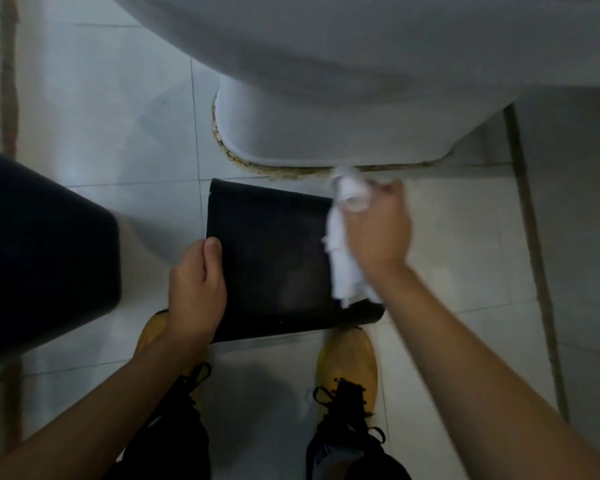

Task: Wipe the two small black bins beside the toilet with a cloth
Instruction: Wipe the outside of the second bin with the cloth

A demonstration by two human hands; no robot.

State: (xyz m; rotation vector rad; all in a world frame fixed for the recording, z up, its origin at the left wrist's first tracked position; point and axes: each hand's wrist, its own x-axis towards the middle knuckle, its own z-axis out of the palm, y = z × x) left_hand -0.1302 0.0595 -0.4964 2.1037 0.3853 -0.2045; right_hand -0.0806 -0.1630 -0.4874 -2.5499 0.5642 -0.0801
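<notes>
The left hand (195, 285) gripped the black bin's (274, 258) left edge, thumb on top; the right hand (378, 230) closed its grip round a white cloth (342, 258) against the bin's right side.

- Pale tiled floor (118, 116) with dark grout lines.
- White toilet base (326, 133) stands on it, stained seal around the foot.
- 2 yellow shoes (349, 362) stand on the tiles.

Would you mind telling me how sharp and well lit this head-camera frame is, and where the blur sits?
Head view: dim, bluish light overall; the right hand and white cloth are motion-smeared; the left hand on the black bin is sharper; the second bin at the left edge is soft; floor-tile lines bow from the wide angle.
</notes>
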